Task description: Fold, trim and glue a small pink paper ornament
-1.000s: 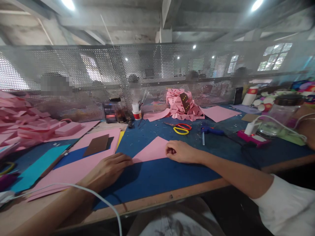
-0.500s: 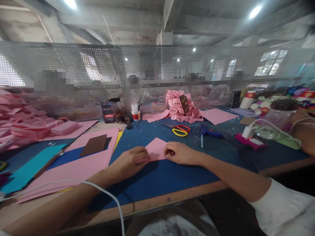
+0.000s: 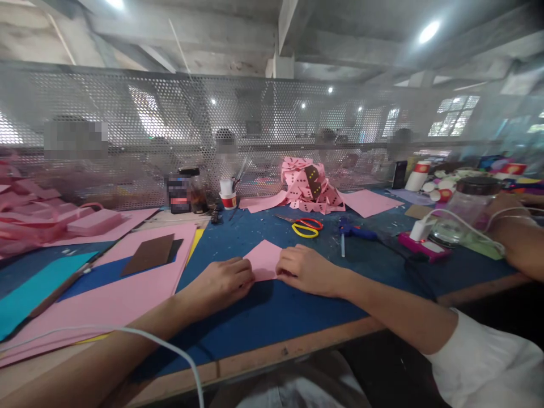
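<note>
A piece of pink paper (image 3: 264, 258) lies on the blue table mat, one corner pointing away from me. My left hand (image 3: 227, 279) is closed on its left edge, fingers curled. On the opposite edge, my right hand (image 3: 304, 269) has its fingers and thumb pressed together on the paper. Beyond the hands are scissors (image 3: 306, 226) with red and yellow handles. A blue glue gun (image 3: 357, 229) with a clear stick rests to their right. Farther back stands a heap of pink folded pieces with dark dots (image 3: 312, 187).
Pink sheets (image 3: 127, 294) with a brown piece (image 3: 149, 255) lie at left, beside a turquoise strip (image 3: 42, 286). A white cable (image 3: 161, 339) crosses my left forearm. At right are a pink power strip (image 3: 423, 247), a jar (image 3: 465, 212) and another person's arm (image 3: 516, 238).
The view has shifted slightly, so everything sits a little farther left. My right fingers have closed down more on the paper's right edge. Both hands stay at the pink paper.
</note>
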### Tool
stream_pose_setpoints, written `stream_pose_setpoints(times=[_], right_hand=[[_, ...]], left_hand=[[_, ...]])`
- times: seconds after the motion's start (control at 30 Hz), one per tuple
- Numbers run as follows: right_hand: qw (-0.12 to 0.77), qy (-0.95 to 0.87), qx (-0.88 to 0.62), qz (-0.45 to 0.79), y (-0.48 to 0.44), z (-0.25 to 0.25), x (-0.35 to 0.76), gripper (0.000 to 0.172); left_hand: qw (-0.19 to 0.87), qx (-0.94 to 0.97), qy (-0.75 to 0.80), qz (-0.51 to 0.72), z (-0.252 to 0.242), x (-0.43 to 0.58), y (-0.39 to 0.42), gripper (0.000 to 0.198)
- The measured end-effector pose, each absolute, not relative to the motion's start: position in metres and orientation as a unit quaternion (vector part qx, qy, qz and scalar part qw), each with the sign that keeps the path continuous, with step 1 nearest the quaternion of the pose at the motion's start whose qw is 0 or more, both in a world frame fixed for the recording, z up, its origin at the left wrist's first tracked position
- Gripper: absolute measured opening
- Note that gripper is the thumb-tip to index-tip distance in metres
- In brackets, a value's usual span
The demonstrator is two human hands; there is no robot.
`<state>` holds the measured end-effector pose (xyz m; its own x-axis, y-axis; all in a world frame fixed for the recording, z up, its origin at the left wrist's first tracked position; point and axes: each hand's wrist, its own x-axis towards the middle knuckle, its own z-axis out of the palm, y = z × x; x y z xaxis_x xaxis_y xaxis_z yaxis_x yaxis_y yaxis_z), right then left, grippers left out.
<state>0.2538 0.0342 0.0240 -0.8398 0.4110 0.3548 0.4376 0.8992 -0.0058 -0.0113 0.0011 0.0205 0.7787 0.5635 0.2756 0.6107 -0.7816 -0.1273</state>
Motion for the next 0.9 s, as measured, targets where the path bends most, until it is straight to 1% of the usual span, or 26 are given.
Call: stream_pose_setpoints(times=[0.13,0.33,0.5,0.7,0.9], right_hand=[[0.167,-0.959,-0.217,-0.070,0.035,0.023,0.253,0.016],[0.168,-0.959,-0.217,-0.075,0.036,0.021,0.252,0.022],[0.174,-0.958,-0.215,-0.080,0.036,0.017,0.249,0.020],[0.192,-0.954,-0.215,-0.078,0.042,0.011,0.247,0.018],[0.182,-0.956,-0.222,-0.062,0.042,0.012,0.249,0.021]], left_hand=[[0.130,-0.935,-0.307,-0.125,0.020,-0.010,0.000,0.020],[0.139,-0.923,-0.328,-0.149,0.019,-0.007,-0.001,0.021],[0.104,-0.914,-0.355,-0.163,0.016,-0.007,-0.001,0.019],[0.051,-0.909,-0.378,-0.170,0.019,-0.007,-0.004,0.012],[0.027,-0.908,-0.375,-0.186,0.017,-0.007,-0.005,0.017]])
